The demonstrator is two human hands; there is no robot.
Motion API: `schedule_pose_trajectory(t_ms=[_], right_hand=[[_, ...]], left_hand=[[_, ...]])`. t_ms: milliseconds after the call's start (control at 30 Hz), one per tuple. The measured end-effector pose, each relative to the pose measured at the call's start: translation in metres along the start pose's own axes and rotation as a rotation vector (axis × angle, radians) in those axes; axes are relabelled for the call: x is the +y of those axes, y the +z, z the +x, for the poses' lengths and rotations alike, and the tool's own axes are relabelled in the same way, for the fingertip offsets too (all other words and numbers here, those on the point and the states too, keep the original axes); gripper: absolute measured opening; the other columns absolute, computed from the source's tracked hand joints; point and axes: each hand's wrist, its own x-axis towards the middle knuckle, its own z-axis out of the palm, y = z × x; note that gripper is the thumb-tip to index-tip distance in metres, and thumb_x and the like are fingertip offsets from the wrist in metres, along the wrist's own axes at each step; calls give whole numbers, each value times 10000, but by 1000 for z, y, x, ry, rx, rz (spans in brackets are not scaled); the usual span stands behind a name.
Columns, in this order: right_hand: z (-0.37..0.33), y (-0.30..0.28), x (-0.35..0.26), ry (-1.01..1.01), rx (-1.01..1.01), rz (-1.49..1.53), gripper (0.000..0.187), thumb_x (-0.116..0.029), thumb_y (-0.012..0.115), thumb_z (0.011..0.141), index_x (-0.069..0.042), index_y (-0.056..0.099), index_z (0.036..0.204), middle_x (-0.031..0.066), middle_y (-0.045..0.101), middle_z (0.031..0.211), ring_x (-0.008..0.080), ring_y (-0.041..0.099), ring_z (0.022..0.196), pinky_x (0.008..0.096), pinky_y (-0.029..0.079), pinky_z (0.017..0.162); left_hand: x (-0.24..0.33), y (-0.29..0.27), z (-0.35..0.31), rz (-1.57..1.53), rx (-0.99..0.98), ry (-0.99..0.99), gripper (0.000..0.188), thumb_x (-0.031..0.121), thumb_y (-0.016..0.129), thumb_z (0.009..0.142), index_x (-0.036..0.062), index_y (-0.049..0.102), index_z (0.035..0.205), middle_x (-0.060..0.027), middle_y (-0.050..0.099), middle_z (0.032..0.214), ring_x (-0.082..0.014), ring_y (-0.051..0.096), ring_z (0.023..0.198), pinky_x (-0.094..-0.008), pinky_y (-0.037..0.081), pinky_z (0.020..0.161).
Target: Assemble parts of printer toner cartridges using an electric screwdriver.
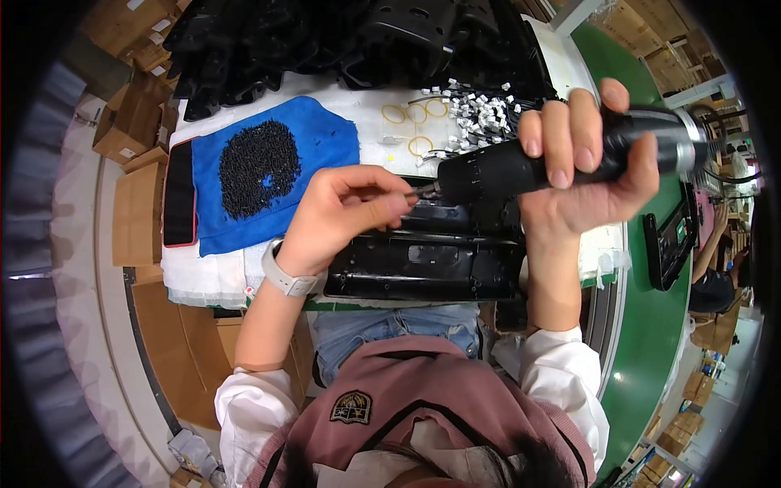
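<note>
Gripped the driver (488, 172) firmly in the right hand (576, 203), wrapped around its thick dark barrel, with the nose pointing left above the casing (423, 272). Pinched the bit (427, 191) just left of the nose in the left hand (342, 203), between thumb and forefinger. Could not tell whether to call the very tip bare metal or a tiny fastener. Judged the driver fairly heavy and stiff, probably smooth enough to slip a little; best taken around the middle of the barrel, clear of the bit and of the metal-ringed end at right. Judged the casing light and rigid, likely slick and easily scratched; best held by its side edges.

Found few real containers. Saw cartons (138, 211) stacked beyond the table at left, without a clear enough view inside to name any contents. Noted the blue cloth (329, 134) at left, serving like a flat tray under a heap of small black pieces (260, 159), probably screws. Saw also the phone (180, 195) just beside the cloth at left, white connectors (480, 114) piled loose at far right, and black shells (399, 37) heaped along the far side.
</note>
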Motion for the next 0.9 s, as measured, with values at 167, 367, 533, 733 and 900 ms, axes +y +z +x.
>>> schedule_pose_trajectory(t_ms=[167, 367, 533, 733, 900], right_hand=[[3, -4, 14, 127, 74, -269, 248, -127, 528, 852, 39, 476, 1029, 48, 444, 538, 149, 416, 386, 283, 358, 401], [-2, 1, 26, 244, 32, -600, 289, -193, 544, 837, -8, 429, 1026, 32, 412, 525, 128, 374, 387, 274, 332, 399], [-2, 0, 36, 226, 19, -641, 266, -149, 564, 817, 0, 442, 999, 39, 422, 521, 121, 360, 376, 258, 327, 375], [-3, -2, 34, 239, 21, -627, 265, -151, 560, 816, -1, 442, 1001, 41, 422, 519, 120, 358, 374, 254, 319, 369], [-2, 3, 36, 242, 41, -641, 268, -158, 560, 816, -2, 443, 1000, 43, 424, 518, 117, 355, 371, 253, 321, 369]], left_hand=[[28, -15, -5, 1258, 481, 453, 427, 181, 753, 723, -6, 603, 1077, -124, 613, 954, -232, 597, 826, -329, 481, 682], [24, -80, -28, 2015, 847, 268, 341, 247, 728, 742, 4, 646, 967, -115, 609, 912, -298, 560, 877, -371, 474, 734], [20, -87, -25, 1881, 877, 251, 157, 156, 676, 789, 34, 612, 865, -98, 584, 831, -290, 559, 836, -375, 465, 689], [17, -80, -20, 1806, 929, 426, 92, 118, 651, 814, 35, 610, 816, -94, 574, 794, -283, 561, 787, -369, 460, 660], [18, -80, -22, 1735, 933, 478, 132, 151, 680, 803, 32, 631, 772, -82, 581, 741, -266, 569, 726, -355, 456, 633]])
